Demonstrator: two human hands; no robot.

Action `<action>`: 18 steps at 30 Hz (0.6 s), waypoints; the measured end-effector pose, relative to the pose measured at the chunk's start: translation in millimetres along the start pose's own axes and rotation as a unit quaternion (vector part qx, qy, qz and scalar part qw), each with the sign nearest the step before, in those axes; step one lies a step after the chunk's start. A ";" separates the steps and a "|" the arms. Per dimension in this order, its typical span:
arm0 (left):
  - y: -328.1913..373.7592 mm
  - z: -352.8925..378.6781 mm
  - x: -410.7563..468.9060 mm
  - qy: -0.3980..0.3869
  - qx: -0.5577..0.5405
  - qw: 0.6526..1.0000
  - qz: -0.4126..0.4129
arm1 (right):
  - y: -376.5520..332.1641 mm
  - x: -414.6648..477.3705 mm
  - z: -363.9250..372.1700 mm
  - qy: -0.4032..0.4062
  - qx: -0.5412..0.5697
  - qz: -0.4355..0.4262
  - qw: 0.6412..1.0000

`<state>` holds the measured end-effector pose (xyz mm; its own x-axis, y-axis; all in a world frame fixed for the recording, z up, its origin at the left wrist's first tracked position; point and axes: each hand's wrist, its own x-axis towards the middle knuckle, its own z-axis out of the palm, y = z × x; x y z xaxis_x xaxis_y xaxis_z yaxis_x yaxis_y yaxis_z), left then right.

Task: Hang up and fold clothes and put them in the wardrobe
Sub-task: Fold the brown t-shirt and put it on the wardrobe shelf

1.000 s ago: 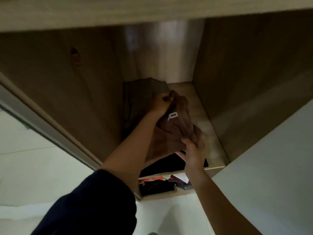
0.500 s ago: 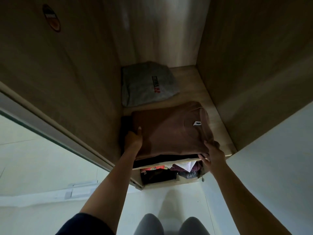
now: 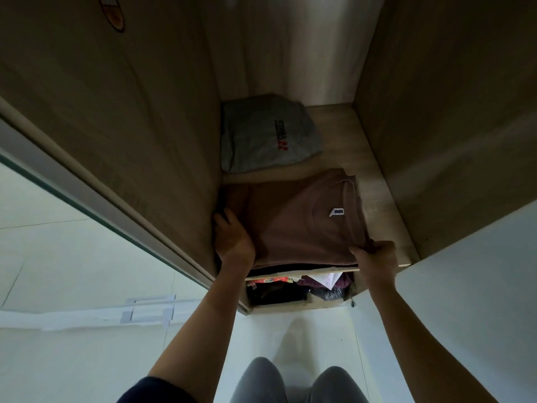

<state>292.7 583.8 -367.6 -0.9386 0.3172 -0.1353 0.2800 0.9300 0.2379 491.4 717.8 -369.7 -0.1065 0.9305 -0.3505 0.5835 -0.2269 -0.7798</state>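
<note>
A folded brown T-shirt (image 3: 299,222) with a white neck label lies flat at the front of the wooden wardrobe shelf (image 3: 374,181), on top of a dark folded garment. My left hand (image 3: 232,239) rests on its near left edge, against the wardrobe's left wall. At its near right corner, my right hand (image 3: 374,257) pinches the fabric. Behind it, at the back left of the shelf, sits a folded grey T-shirt (image 3: 267,135) with dark and red lettering.
Wooden side walls (image 3: 436,126) close in the shelf left and right. Below the shelf an open compartment (image 3: 299,289) holds mixed dark clothes, paper and coloured items. A pale floor and my grey-trousered knees (image 3: 290,382) lie beneath.
The bundled brown T-shirt, held up a second ago, now lies flat on the shelf front. Both hands have shifted to its near edges, uncovering the grey T-shirt behind.
</note>
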 end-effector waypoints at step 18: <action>12.2 35.3 57.2 0.012 0.005 0.992 0.123 | -69.2 68.0 97.5 -0.055 -0.484 -0.302 0.819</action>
<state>249.5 619.8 -406.4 -0.8463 0.5301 -0.0516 0.5026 0.8270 0.2520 365.2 768.7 -390.1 -0.6523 0.7454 -0.1374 0.7570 0.6497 -0.0694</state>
